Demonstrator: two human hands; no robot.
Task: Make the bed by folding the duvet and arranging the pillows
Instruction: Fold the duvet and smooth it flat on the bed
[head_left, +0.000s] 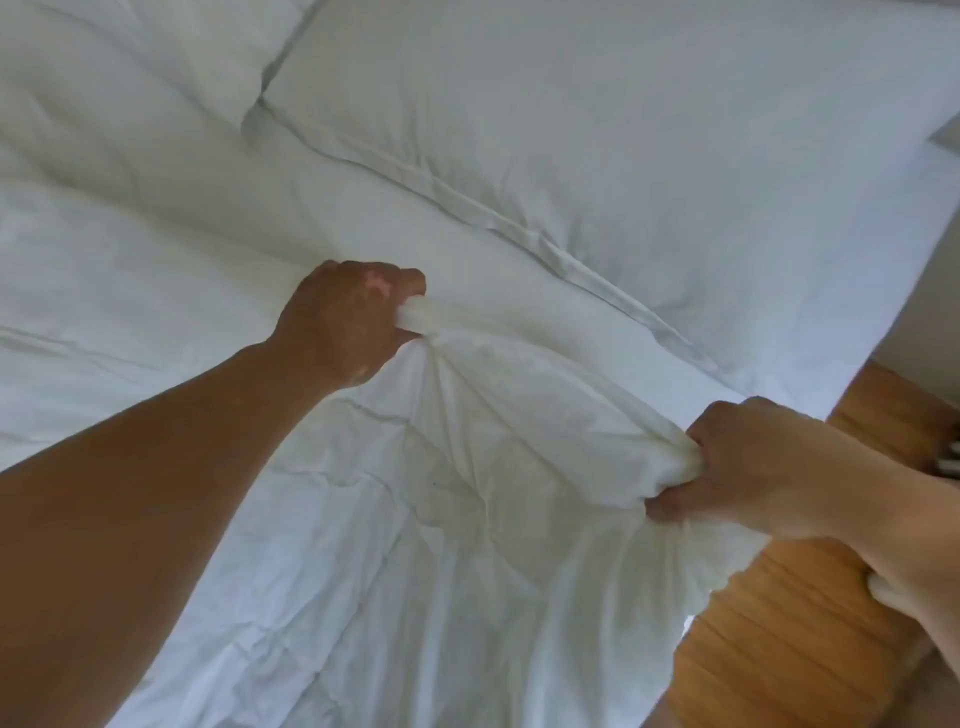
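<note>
Both the left hand (348, 322) and the right hand (753, 462) grab the white duvet (457, 545).
The left hand, near the middle, has its fingers curled tight round a bunch of duvet. The right hand, at 4 o'clock, squeezes another bunch. The duvet fills the middle and runs down to 7 o'clock. A big white pillow (623, 130) lies at 1 o'clock, touching the duvet. Another pillow (145, 57) is at 11 o'clock. Brown wood floor (779, 649) shows at 5 o'clock.
</note>
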